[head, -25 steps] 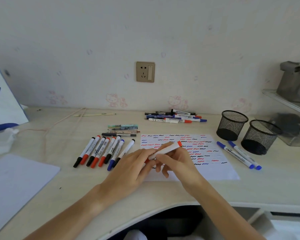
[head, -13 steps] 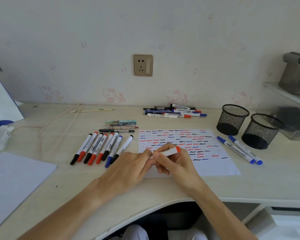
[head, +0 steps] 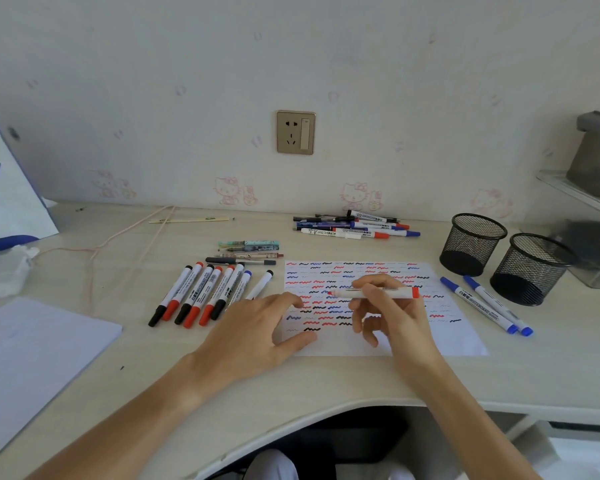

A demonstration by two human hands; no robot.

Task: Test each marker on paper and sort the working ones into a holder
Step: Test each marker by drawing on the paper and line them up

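The left hand [head: 257, 332] rests spread on the smooth desk [head: 326, 379]. Beside it, the right hand [head: 392, 317] pinches a slim red marker [head: 374, 293] (tip bare) above squiggle-covered paper [head: 461, 337]; beyond, round mesh holders [head: 471, 244].

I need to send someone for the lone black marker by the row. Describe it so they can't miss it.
Start at the squiggle-covered test paper mid-desk, then look just left of it to the row of markers. The black-capped marker lies at the row's right end, apart from the others, its black cap pointing toward the wall, its near end hidden by the left hand.
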